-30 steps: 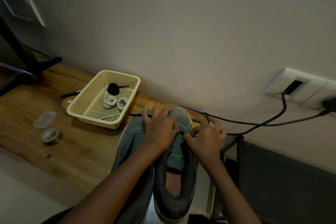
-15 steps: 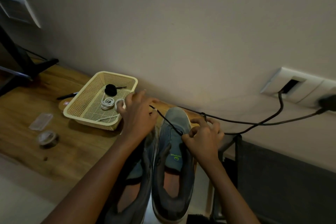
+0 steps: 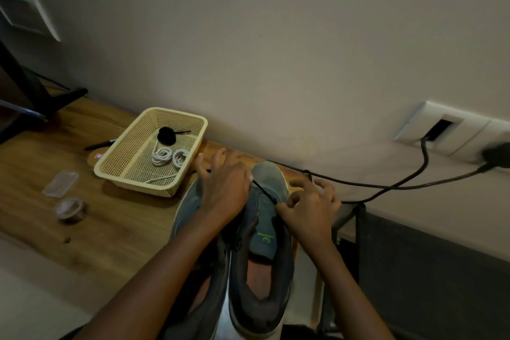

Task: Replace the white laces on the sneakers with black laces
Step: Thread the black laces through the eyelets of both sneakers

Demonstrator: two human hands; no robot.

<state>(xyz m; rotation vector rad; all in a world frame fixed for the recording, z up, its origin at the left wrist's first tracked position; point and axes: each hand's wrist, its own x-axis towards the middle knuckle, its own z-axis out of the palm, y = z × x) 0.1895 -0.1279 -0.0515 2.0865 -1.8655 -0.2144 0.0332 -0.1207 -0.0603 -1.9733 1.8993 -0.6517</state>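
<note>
Black lace getting cinched through another eyelet

The left hand (image 3: pixel 223 188) is swinging back in from beside the basket (image 3: pixel 179 114), so the black lace (image 3: pixel 263 191) is pulling taut; looks like one more eyelet is getting done. It's gripping the lace over the left-side sneaker (image 3: pixel 187 215), outer fingers fanned. The right hand (image 3: pixel 309 207) is pinching the lace right at the eyelets of the right-side sneaker (image 3: pixel 262 246). The white laces (image 3: pixel 165 156) are sitting coiled in the basket on the tabletop (image 3: pixel 110 229).
</note>
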